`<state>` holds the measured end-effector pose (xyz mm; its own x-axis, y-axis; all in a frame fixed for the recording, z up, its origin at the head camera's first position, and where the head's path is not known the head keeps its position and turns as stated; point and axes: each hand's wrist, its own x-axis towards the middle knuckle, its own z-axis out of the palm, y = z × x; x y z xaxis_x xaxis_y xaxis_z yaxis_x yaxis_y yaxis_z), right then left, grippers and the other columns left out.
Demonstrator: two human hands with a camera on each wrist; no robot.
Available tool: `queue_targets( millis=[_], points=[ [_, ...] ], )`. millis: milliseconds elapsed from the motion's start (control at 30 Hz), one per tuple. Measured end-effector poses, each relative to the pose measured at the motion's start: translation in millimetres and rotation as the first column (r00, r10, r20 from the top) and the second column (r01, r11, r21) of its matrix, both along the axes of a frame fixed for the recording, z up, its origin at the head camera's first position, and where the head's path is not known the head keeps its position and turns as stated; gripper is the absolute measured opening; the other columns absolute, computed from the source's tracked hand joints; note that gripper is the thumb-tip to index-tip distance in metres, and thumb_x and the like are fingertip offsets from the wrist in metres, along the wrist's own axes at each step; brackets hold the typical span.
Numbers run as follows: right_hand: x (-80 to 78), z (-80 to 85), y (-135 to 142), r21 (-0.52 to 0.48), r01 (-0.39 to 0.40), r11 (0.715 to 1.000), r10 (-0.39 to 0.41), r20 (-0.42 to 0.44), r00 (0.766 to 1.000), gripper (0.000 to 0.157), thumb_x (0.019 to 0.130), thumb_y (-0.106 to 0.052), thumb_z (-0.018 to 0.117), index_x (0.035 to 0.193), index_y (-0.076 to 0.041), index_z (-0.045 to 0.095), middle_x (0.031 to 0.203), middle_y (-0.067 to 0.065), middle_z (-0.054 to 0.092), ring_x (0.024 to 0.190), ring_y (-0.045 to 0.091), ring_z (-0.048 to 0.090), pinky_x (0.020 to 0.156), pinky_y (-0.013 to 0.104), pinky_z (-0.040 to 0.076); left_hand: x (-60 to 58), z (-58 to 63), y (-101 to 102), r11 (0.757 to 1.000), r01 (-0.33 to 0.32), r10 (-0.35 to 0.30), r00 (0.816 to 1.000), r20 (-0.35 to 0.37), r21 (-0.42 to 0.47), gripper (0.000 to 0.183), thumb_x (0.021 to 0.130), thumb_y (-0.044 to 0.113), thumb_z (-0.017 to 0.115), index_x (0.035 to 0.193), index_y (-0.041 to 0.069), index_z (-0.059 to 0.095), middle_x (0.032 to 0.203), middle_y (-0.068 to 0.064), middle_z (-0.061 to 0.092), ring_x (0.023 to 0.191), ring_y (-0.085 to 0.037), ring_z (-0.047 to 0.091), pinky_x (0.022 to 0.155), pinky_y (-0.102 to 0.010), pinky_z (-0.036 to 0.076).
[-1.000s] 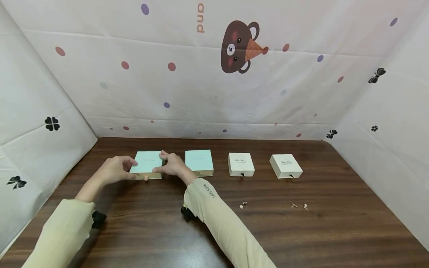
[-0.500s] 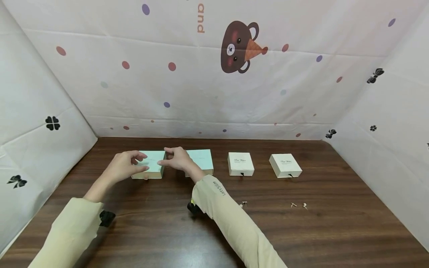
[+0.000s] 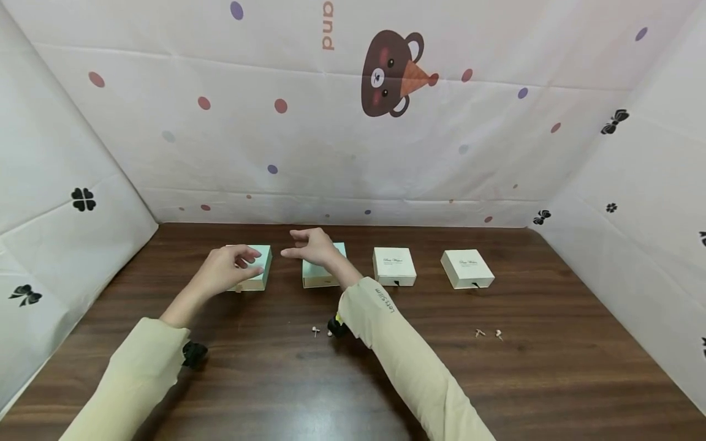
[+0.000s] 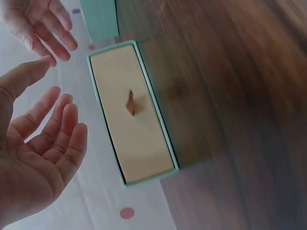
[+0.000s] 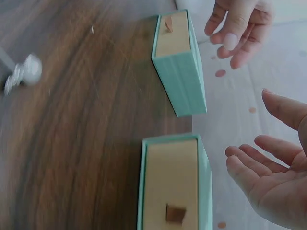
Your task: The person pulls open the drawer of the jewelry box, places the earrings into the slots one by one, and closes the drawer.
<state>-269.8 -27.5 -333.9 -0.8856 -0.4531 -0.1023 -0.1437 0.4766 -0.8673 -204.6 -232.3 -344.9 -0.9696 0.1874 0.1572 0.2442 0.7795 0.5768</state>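
Note:
In the head view my left hand (image 3: 223, 269) hovers over the left teal drawer box (image 3: 265, 266), its fingers loosely bent with nothing between them. This box's cream drawer front (image 4: 129, 139) with a small brown pull tab (image 4: 130, 103) shows in the left wrist view. My right hand (image 3: 314, 246) is held above the second teal box (image 3: 317, 277), thumb and fingers apart, holding nothing. In the right wrist view the second box's cream front (image 5: 170, 172) lies nearest, apart from my right hand. Both drawers look pushed in.
Two white drawer boxes (image 3: 394, 267) (image 3: 467, 268) with black tabs stand to the right. Small stud earrings (image 3: 315, 331) lie near my right cuff, others (image 3: 480, 332) (image 3: 499, 334) farther right. A patterned white cloth (image 3: 220, 141) surrounds the brown table (image 3: 265, 380).
Both hands have let go of the left teal box, lifted and shifted right. The right hand is now over the second box. Earrings near the right cuff have come into view; another pair is now hidden.

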Motion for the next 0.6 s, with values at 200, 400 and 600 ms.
queue_targets(
  millis=[200, 400, 600],
  points=[
    [-1.8, 2.0, 16.9, 0.001, 0.03, 1.0, -0.03, 0.004, 1.0, 0.06, 0.081, -0.025, 0.07, 0.134, -0.01, 0.046, 0.136, 0.001, 0.047, 0.121, 0.02, 0.046, 0.09, 0.031, 0.044, -5.4, -1.8, 12.9, 0.999, 0.023, -0.023, 1.0, 0.005, 0.027, 0.037, 0.083, 0.024, 0.068, 0.109, -0.002, 0.062, 0.097, -0.015, 0.064, 0.085, -0.027, 0.06, 0.072, -0.041, 0.048],
    [-5.4, 0.1, 31.1, -0.005, 0.057, 0.998, -0.057, -0.008, 0.998, 0.058, 0.08, -0.022, 0.071, 0.132, -0.008, 0.049, 0.134, 0.005, 0.049, 0.121, 0.022, 0.047, 0.091, 0.033, 0.044, -10.9, -3.4, 25.2, 0.998, 0.056, -0.055, 0.998, -0.013, 0.035, 0.035, 0.083, 0.021, 0.067, 0.11, -0.002, 0.061, 0.098, -0.016, 0.064, 0.084, -0.025, 0.059, 0.072, -0.04, 0.048],
    [-8.1, -1.6, 46.0, -0.007, 0.083, 0.997, -0.082, 0.007, 0.997, 0.058, 0.08, -0.021, 0.071, 0.132, -0.009, 0.049, 0.134, 0.008, 0.048, 0.121, 0.023, 0.047, 0.093, 0.034, 0.042, -14.2, -3.8, 38.5, 0.996, 0.084, -0.083, 0.996, -0.015, 0.037, 0.035, 0.083, 0.022, 0.066, 0.109, -0.001, 0.062, 0.095, -0.013, 0.064, 0.083, -0.023, 0.058, 0.072, -0.038, 0.046]
  ],
)
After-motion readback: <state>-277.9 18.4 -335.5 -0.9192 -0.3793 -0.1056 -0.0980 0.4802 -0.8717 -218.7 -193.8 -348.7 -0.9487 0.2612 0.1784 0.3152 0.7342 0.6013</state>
